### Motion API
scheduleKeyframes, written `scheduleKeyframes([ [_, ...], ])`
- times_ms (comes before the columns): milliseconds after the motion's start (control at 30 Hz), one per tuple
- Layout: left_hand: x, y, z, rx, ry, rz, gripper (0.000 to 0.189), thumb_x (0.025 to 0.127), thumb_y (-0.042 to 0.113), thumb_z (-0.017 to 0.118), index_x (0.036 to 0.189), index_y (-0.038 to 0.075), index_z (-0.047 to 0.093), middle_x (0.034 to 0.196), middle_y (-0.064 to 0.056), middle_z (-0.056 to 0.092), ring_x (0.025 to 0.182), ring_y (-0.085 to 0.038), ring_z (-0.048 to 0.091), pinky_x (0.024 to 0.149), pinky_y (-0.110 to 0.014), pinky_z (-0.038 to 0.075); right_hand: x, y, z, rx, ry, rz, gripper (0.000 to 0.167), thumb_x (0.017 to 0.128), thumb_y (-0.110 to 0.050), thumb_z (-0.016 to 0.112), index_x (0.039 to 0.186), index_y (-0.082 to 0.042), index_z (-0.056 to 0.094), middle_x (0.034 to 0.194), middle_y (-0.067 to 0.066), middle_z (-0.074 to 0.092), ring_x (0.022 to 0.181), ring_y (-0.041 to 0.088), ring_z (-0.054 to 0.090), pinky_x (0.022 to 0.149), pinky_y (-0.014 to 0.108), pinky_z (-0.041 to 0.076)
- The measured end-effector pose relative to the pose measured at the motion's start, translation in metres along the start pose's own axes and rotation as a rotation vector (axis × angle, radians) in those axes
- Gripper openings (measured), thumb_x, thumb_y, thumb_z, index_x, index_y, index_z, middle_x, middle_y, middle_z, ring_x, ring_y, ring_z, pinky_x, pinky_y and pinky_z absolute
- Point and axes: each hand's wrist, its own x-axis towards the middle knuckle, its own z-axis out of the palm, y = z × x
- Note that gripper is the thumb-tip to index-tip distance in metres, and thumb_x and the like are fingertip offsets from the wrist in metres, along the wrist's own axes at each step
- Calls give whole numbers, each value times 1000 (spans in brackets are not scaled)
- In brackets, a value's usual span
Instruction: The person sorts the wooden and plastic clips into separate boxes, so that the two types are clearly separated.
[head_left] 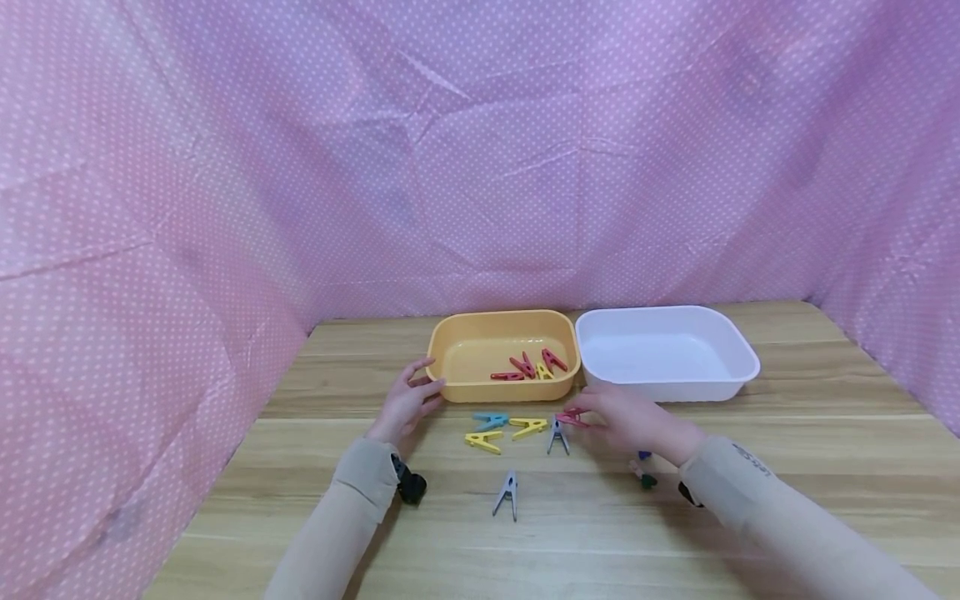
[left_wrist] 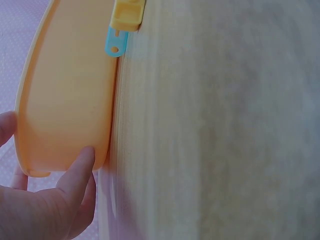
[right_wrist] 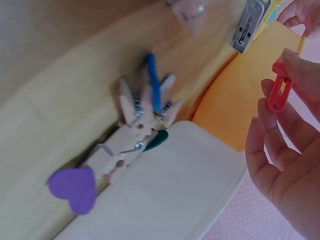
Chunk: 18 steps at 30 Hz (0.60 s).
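My left hand [head_left: 405, 404] rests at the left front corner of the orange tray [head_left: 480, 392], its fingertips touching the wall and rim in the left wrist view. My right hand [head_left: 633, 419] pinches a pinkish-red clothespin [right_wrist: 279, 95] between thumb and fingers, in front of where the two trays meet. Close beside it on the table, in the head view, lies a grey clothespin [head_left: 557, 436]. Several red clothespins [head_left: 522, 365] and a yellow clothespin [head_left: 545, 372] lie inside the orange tray.
A white tray [head_left: 667, 390] stands against the orange one. Before them lie a blue clothespin [head_left: 491, 421], yellow clothespins [head_left: 484, 442] and another grey clothespin [head_left: 507, 493]. Wooden clothespins, one bearing a purple heart [right_wrist: 76, 187], sit partly under my right forearm. A pink dotted cloth [head_left: 480, 208] hangs behind.
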Motion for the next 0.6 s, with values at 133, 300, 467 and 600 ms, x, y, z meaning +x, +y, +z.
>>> scheduleKeyframes([
  [133,1,0,0,-5,2,-2,54,92,0,58,141,11,40,118,-14,39,98,-19,52,100,-39,45,5,-1,-3,-3,-7,4,24,81,-9,74,104,-13,69,95,-3,66,90,16,60,79,35,53],
  [300,1,0,0,-5,6,-3,54,92,0,58,141,11,40,118,-13,40,98,-18,52,99,-38,46,10,-2,-7,-25,-10,20,27,81,-10,74,107,-14,69,100,-2,67,95,18,61,85,37,52],
  [467,0,0,1,-1,11,-3,54,92,0,58,141,12,40,118,-13,41,95,-16,53,99,-38,45,17,-3,-10,-52,26,16,29,81,-11,75,109,-14,69,102,1,69,95,20,62,84,39,53],
  [600,0,0,1,-7,9,1,53,92,0,58,141,11,40,118,-14,40,95,-16,52,100,-39,45,24,-4,-12,-59,43,49,33,80,-7,75,112,-11,68,103,4,69,96,23,62,85,41,52],
])
